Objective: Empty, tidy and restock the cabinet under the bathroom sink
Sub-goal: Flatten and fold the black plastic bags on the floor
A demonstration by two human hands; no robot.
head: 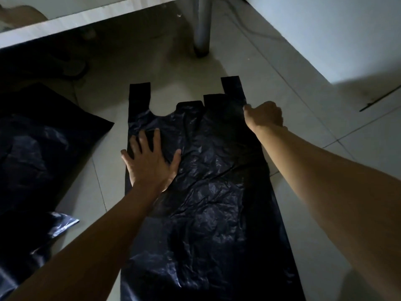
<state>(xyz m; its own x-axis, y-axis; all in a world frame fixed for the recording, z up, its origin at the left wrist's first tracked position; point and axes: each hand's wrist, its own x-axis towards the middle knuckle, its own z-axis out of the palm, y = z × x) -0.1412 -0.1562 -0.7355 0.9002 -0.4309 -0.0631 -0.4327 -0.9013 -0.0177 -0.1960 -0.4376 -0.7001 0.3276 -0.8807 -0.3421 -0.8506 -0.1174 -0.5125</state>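
A large black plastic bag with two handle loops lies flat on the pale tiled floor, its handles pointing away from me. My left hand presses flat on the bag's upper left part with fingers spread. My right hand has its fingers curled at the bag's upper right edge, just below the right handle loop, and pinches the plastic there.
More black plastic bags lie spread on the floor at the left. A white counter edge runs across the top left, with a metal leg standing beyond the bag. A white wall or panel bounds the right.
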